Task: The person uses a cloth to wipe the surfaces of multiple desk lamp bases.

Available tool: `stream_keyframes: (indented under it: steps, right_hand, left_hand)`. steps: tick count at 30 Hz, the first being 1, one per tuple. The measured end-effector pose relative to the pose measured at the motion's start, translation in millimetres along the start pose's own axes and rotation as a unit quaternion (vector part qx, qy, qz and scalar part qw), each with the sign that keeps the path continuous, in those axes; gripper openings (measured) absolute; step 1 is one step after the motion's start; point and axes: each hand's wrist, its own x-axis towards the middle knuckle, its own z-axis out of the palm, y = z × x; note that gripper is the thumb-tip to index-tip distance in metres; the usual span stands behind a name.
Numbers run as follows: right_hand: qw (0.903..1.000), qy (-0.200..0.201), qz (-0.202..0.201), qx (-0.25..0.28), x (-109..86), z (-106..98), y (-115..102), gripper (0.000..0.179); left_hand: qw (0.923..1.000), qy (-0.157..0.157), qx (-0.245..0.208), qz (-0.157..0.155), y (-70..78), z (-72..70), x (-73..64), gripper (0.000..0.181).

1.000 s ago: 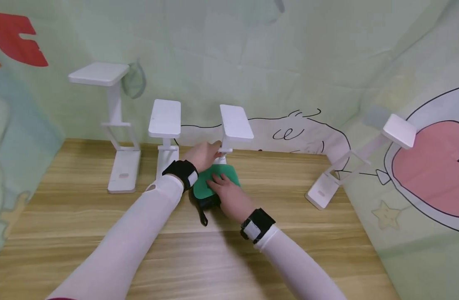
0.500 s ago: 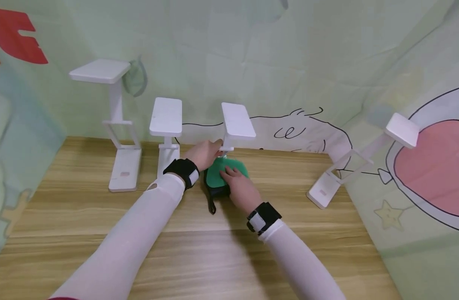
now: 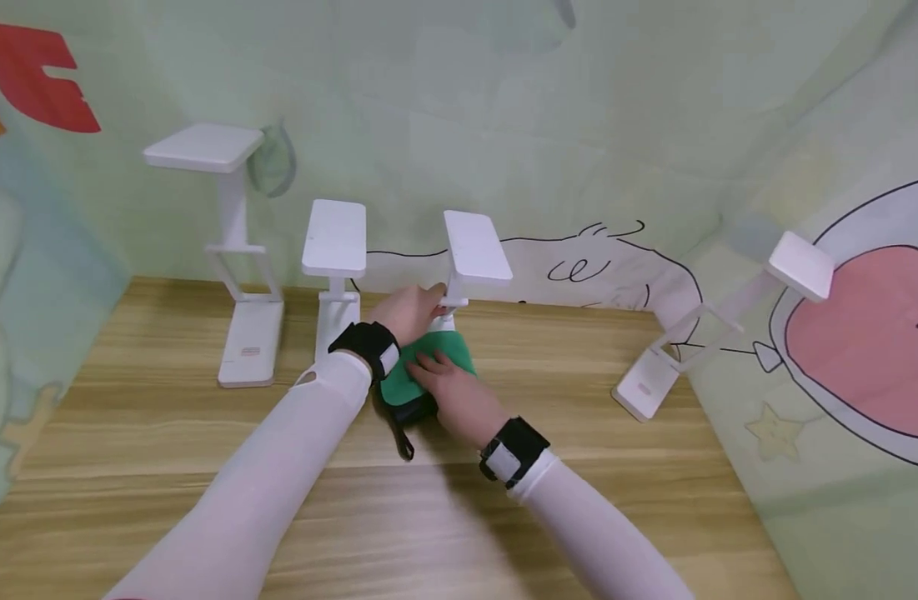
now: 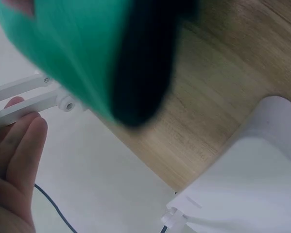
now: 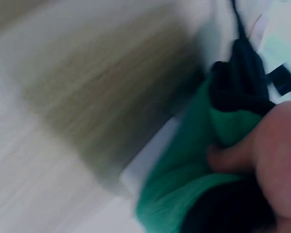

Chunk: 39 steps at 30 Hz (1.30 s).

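Observation:
My left hand (image 3: 406,313) grips the folding arm of a white desk lamp (image 3: 477,247); in the left wrist view its fingers curl around the white arm bar (image 4: 26,110). My right hand (image 3: 459,398) holds a green cleaning cloth (image 3: 402,385) with black edging and a dark hanging loop, fingers spread over its top. The thumb presses into the green fabric (image 5: 177,177) in the right wrist view. The cloth lies over the lamp's base, with a white strip of the base (image 3: 445,322) showing at its far end.
Left of my hands stand two more white lamps, a tall one (image 3: 203,148) and a shorter one (image 3: 334,237). Another lamp (image 3: 644,383) leans at the right edge of the wooden table (image 3: 398,533). A printed cloth backdrop (image 3: 624,125) rises behind.
My right hand slid the cloth away toward the lamp's arm, then drew it back toward me and left. My left hand stayed on the lamp.

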Motion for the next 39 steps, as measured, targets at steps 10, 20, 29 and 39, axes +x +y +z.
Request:
stream_keyframes:
  steps: [10, 20, 29, 39]
  right_hand:
    - [0.9983, 0.049, 0.018, 0.025, 19.0, 3.7, 36.7, 0.066]
    - [0.9947, 0.016, 0.095, 0.036, 5.7, 1.7, 33.6, 0.068]
    - [0.9962, 0.01, 0.086, -0.006, -24.4, 4.5, 15.8, 0.064]
    - [0.9999, 0.008, 0.012, -0.006, -13.8, 5.1, 3.2, 0.059]
  left_hand:
    - [0.9996, 0.005, -0.014, 0.024, 4.1, 2.4, 4.9, 0.017]
    - [0.9994, 0.01, -0.006, 0.034, -5.7, 0.5, 2.2, 0.018]
    - [0.9994, 0.021, -0.005, 0.028, -9.2, -0.6, -1.5, 0.015]
    - [0.9994, 0.021, -0.005, 0.027, -4.2, 3.3, 1.4, 0.016]
